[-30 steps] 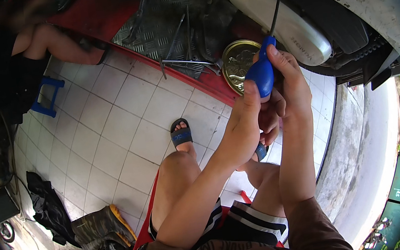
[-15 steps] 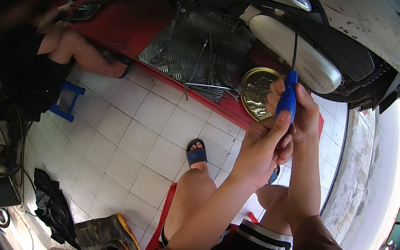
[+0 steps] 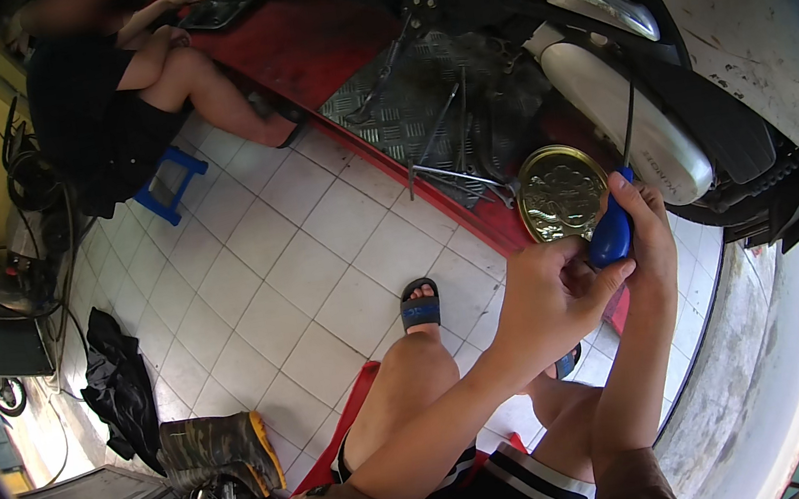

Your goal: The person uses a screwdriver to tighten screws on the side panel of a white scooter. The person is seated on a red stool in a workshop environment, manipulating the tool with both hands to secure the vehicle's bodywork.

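Observation:
A screwdriver (image 3: 611, 234) with a fat blue handle and a long thin dark shaft points away from me, its tip lost against the motorbike. My right hand (image 3: 653, 231) is closed round the handle, thumb laid along its upper part. Close against the handle's rounded butt, my left hand (image 3: 561, 291) has curled fingers, with the thumb just below the butt; part of its grip is hidden. Beyond my hands lies a round gold tin lid (image 3: 564, 192) on the red platform. The silver exhaust cover (image 3: 619, 115) of a motorbike is behind the shaft.
Wrenches and long rods (image 3: 461, 176) lie on the treadplate of the red platform (image 3: 375, 142). A person (image 3: 88, 109) sits on a blue stool (image 3: 171, 184) at far left. Camouflage boots (image 3: 219, 450) and black cloth (image 3: 120, 387) are at lower left, on white tiles.
My left thumb has slid off the top of the blue handle to beside its butt end. The right hand now wraps more of the handle. The whole view has shifted slightly.

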A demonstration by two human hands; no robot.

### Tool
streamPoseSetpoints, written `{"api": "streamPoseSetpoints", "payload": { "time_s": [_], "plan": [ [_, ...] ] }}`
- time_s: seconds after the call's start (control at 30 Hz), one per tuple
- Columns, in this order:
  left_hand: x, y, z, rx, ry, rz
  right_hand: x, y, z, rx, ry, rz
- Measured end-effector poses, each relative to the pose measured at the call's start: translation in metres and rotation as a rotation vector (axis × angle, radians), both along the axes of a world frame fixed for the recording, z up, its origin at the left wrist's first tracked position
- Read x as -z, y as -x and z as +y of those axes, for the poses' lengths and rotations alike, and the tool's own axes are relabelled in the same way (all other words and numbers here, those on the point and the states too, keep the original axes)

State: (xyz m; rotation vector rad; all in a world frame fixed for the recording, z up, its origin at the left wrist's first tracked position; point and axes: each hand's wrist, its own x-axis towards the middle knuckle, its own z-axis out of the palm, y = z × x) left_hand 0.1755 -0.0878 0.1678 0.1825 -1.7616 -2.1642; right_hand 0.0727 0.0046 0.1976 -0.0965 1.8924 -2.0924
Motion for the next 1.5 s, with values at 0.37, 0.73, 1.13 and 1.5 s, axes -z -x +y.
{"api": "streamPoseSetpoints", "payload": {
  "time_s": [0.37, 0.73, 1.13, 1.5],
  "plan": [
    [-0.005, 0.0, 0.01, 0.301, -0.519, -0.068, 0.015, 0.016, 0.014, -0.359, 0.343, -0.049],
    [0.0, 0.003, 0.019, 0.74, -1.287, 0.025, 0.024, 0.018, 0.005, -0.527, 0.81, -0.122],
    [-0.006, 0.001, 0.033, 0.775, -1.714, 0.268, 0.023, 0.011, 0.004, -0.474, 0.617, -0.113],
    [-0.004, 0.002, 0.03, 0.812, -1.82, 0.283, 0.023, 0.016, 0.011, -0.411, 0.517, -0.062]
  ]
}}
